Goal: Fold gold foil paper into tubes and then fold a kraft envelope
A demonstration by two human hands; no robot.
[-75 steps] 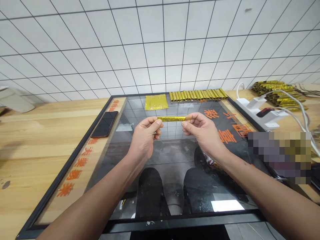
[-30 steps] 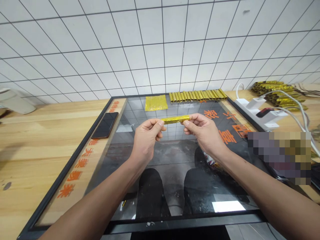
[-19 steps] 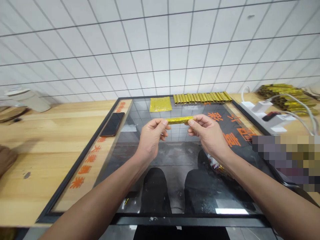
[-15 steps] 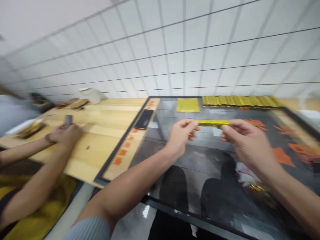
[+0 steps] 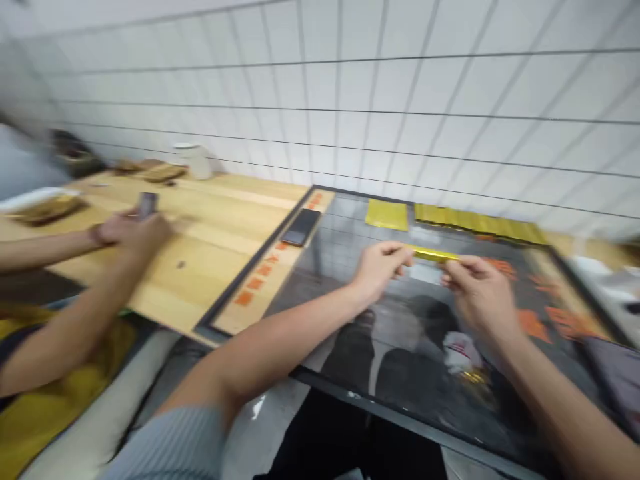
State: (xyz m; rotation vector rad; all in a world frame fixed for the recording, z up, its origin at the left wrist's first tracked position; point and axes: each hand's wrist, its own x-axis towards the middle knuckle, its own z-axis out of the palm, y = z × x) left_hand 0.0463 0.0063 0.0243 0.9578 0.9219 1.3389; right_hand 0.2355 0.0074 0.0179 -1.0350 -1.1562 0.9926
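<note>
Each grip was pinched shut, the left hand (image 5: 383, 270) and right hand (image 5: 480, 300) holding a gold foil-wrapped stick (image 5: 433, 254) by its ends, light-looking, fairly stiff and slick.

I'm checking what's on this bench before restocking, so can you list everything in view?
Gold foil stick: one, gold, pinched between the person's hands above the glass.
Gold foil sticks: a row, count unclear, gold, far edge of the glass.
Foil sheet: one, yellow-gold, left of that row.
Smartphone: one, black, on the panel's left border.
Glass panel: one, black-framed, in front of the person.
Characters: several, orange, on the panel's border.
Wooden bench: one, pale, left of the panel.
Mug: one, white, far end of the bench.
Co-worker's hands: two, on the bench.
Left hand: one, on the stick.
Right hand: one, on the stick.
</note>
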